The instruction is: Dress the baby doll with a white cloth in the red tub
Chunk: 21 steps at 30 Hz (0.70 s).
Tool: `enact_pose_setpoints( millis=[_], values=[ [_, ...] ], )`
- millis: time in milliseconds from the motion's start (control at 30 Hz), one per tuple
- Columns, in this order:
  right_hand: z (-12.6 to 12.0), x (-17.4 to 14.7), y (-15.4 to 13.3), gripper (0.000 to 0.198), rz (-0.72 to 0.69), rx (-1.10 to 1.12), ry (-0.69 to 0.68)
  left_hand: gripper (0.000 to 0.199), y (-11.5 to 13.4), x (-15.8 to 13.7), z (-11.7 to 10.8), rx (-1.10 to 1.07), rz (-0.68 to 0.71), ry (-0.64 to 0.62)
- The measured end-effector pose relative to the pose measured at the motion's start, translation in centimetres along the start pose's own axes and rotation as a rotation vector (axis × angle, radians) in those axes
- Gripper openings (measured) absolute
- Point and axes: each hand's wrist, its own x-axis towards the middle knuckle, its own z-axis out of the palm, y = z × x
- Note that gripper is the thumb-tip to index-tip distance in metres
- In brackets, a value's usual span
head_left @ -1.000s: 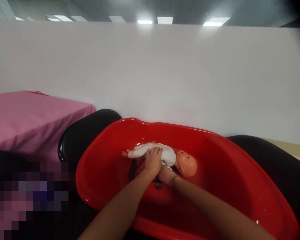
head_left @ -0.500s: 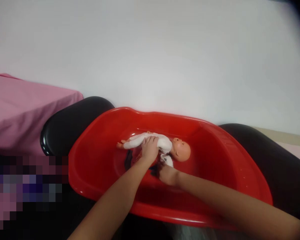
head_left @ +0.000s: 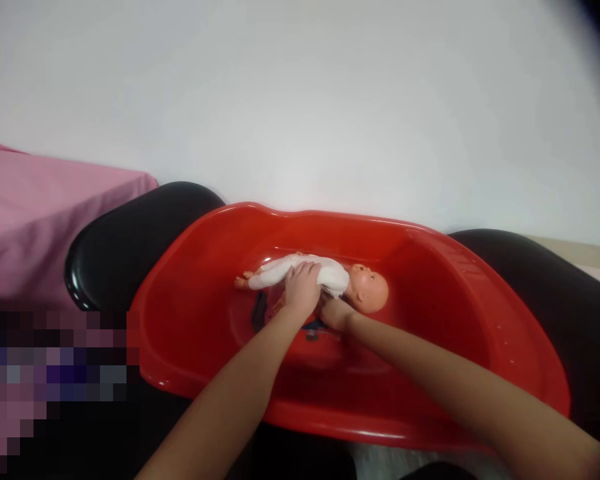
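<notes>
A baby doll [head_left: 333,275] in white clothing lies on its back or slightly tilted inside a red baby bathtub [head_left: 180,320], its bald head to the right and bare feet to the left. My left hand [head_left: 303,288] is closed over its middle, fingers bent across the white clothing. Low against the doll's near side, by the shoulder, is my right hand [head_left: 336,313]. The right fingers are hidden by the doll and the hand itself, so I cannot see what they hold. Dark patches [head_left: 313,327] show on the tub floor beside my hands.
Black chair-like seats stand at the left [head_left: 130,240] and right [head_left: 520,287] of the tub. A pink cloth [head_left: 55,200] covers a surface at far left. Behind rises a pale wall [head_left: 300,107]. The lower left is pixelated.
My right hand has moved up and in against the doll's near side; a white piece that showed beside it is now mostly hidden. My left hand stays on the doll's middle. The view has shifted slightly.
</notes>
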Motion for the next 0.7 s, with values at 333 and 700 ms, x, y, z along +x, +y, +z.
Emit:
enact_pose_setpoints(
  millis=[333, 700],
  values=[
    [-1.7, -5.1, -2.3, 0.033, -0.401, 0.078, -0.005, 0.036, 0.4, 0.1, -0.5, -0.019, -0.031, -0.005],
    [-2.5, -3.2, -3.9, 0.039, 0.019, 0.070, 0.142, 0.034, 0.2, 0.1, -0.1, 0.006, -0.021, 0.028]
  ],
)
